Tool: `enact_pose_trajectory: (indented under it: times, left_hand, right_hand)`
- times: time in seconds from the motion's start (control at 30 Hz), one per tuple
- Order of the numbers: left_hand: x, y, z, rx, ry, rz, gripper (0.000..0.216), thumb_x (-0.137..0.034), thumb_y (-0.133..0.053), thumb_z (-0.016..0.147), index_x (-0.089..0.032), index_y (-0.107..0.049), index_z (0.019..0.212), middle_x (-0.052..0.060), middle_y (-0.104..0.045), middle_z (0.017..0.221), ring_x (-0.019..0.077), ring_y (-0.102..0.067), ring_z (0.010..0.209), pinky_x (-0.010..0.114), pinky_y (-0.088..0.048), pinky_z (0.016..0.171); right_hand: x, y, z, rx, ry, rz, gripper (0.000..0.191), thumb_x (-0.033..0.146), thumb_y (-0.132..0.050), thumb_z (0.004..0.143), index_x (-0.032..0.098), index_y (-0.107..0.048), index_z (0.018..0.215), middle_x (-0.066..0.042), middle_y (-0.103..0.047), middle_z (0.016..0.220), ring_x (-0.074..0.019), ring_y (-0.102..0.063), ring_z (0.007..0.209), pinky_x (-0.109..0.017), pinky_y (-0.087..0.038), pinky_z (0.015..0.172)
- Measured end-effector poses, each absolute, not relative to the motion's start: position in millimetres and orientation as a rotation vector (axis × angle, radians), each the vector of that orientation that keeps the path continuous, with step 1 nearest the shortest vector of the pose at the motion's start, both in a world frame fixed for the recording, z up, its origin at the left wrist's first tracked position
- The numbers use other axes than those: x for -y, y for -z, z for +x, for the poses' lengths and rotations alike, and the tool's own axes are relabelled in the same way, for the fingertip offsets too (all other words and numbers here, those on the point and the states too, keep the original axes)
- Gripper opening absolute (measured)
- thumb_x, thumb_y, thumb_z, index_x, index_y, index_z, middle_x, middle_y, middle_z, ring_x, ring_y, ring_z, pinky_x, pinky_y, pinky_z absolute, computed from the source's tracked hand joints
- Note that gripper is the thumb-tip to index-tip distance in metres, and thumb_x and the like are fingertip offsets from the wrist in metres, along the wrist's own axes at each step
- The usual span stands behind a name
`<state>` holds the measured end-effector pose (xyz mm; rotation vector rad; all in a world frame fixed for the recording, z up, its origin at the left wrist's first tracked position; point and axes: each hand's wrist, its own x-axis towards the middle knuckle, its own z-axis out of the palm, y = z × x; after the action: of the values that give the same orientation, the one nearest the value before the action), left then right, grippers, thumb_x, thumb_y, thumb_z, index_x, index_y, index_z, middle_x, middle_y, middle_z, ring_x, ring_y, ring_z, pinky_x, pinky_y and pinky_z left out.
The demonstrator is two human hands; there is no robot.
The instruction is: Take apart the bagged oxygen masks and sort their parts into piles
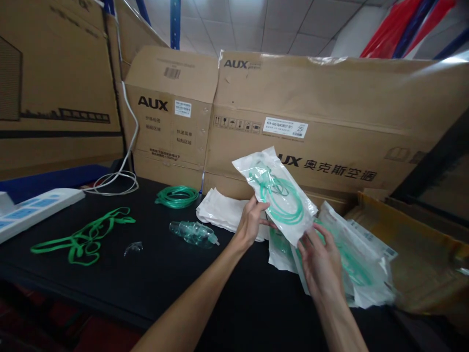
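Between my hands a sealed clear-and-white pouch [278,193] is held up at a tilt, with coiled green tubing and a mask-like part inside. My left hand [251,220] pinches its left edge, thumb in front. My right hand [320,259] grips its lower right corner with bent fingers. Under and behind the right hand lie more such pouches [357,269] with green contents. A stack of white folded sheets or empty pouches [223,210] lies behind my left hand. Left of it rests a clear greenish plastic mask piece [194,233].
A coil of green tubing [178,196], green elastic straps [86,239] and a small clear piece [133,248] lie on the black table [146,288]. At left are a white power strip [40,212] and a white cable [128,156]. Cardboard boxes [330,107] wall the back; an open carton [428,264] stands right.
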<state>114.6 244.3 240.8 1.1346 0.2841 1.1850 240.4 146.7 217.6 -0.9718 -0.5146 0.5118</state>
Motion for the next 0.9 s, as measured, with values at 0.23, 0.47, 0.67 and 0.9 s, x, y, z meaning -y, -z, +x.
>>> enact_pose_trajectory:
  times: [0.23,0.47,0.67,0.9]
  left_hand:
    - [-256.2,-240.3,106.7,-0.267,-1.201,1.201,0.032,-0.033,-0.063,0.077,-0.016,-0.068,0.103,0.004,-0.067,0.094,0.0171,-0.061,0.074,0.022,-0.051,0.052]
    - [-258.4,-243.6,104.0,-0.242,-1.159,1.233,0.027,-0.035,-0.067,0.072,-0.014,-0.067,0.089,0.005,-0.067,0.089,0.0179,-0.061,0.074,0.025,-0.052,0.056]
    - [-261.5,-245.9,99.4,-0.25,-1.134,1.257,0.024,-0.032,-0.069,0.068,-0.014,-0.066,0.084,0.003,-0.064,0.08,0.0163,-0.059,0.07,0.024,-0.05,0.055]
    - [-261.8,-250.4,96.2,-0.28,-1.156,1.262,0.028,-0.029,-0.069,0.064,-0.014,-0.066,0.087,0.003,-0.064,0.083,0.0158,-0.058,0.072,0.023,-0.049,0.055]
  right_hand:
    - [-149.0,-212.9,242.6,0.601,-0.529,-0.969,0.037,0.044,-0.092,0.066,0.016,-0.069,0.072,0.006,-0.053,0.064,-0.0068,-0.047,0.058,-0.014,-0.043,0.051]
    - [-147.5,-216.3,241.5,0.579,-0.665,-0.978,0.051,0.051,-0.09,0.07,0.02,-0.073,0.106,-0.004,-0.074,0.105,-0.014,-0.068,0.084,-0.019,-0.058,0.065]
    - [-145.9,-213.9,245.3,0.553,-0.726,-1.015,0.044,0.036,-0.095,0.064,0.02,-0.074,0.099,0.0,-0.074,0.103,-0.0106,-0.067,0.073,-0.017,-0.059,0.058]
    - [-145.1,-213.0,244.9,0.551,-0.643,-1.036,0.051,0.039,-0.096,0.055,0.018,-0.067,0.091,0.003,-0.072,0.077,-0.0154,-0.07,0.061,-0.021,-0.059,0.047]
